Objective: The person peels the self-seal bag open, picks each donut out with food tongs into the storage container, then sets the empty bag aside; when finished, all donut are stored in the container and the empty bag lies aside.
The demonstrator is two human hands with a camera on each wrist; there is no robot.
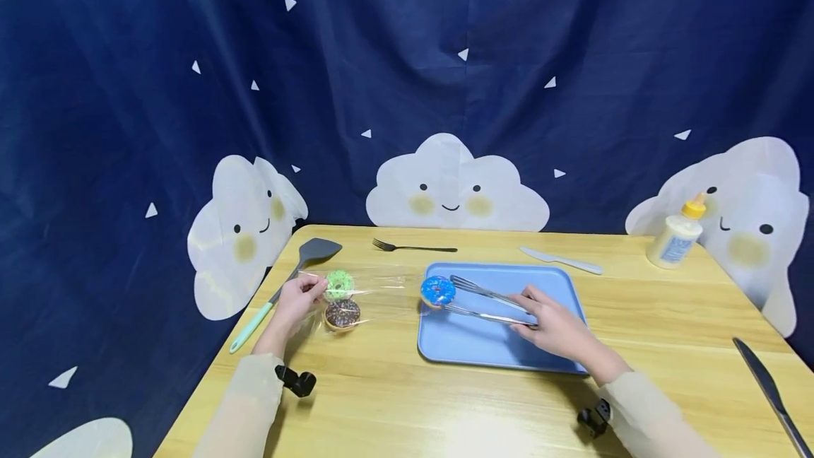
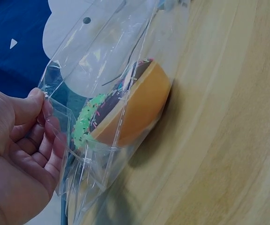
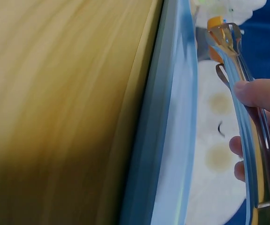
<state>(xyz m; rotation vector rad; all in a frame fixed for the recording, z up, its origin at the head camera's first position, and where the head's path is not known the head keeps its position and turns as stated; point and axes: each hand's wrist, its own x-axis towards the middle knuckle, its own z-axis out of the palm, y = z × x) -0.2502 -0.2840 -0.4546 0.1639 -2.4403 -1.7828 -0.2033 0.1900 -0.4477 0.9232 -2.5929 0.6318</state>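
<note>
My left hand (image 1: pixel 296 304) pinches the edge of a clear plastic bag (image 2: pixel 95 58) between thumb and fingers. Inside it lie a green donut (image 1: pixel 340 278) with sprinkles and a chocolate donut (image 1: pixel 343 314), whose tan underside faces the left wrist view. In my right hand (image 1: pixel 552 325) I grip metal tongs (image 1: pixel 488 316), thumb on one arm and fingers on the other. The tongs' ends hold a blue sprinkled donut (image 1: pixel 439 291) above the left edge of the blue tray (image 1: pixel 470 348), where it overlaps the bag's right end in the head view.
Beside my left hand lies a spatula (image 1: pixel 256 325) with a mint handle. A fork (image 1: pixel 420 249) and a white knife (image 1: pixel 566 261) lie along the back. A glue bottle (image 1: pixel 675 240) stands at the back right corner, and a dark knife (image 1: pixel 766 384) lies on the right edge.
</note>
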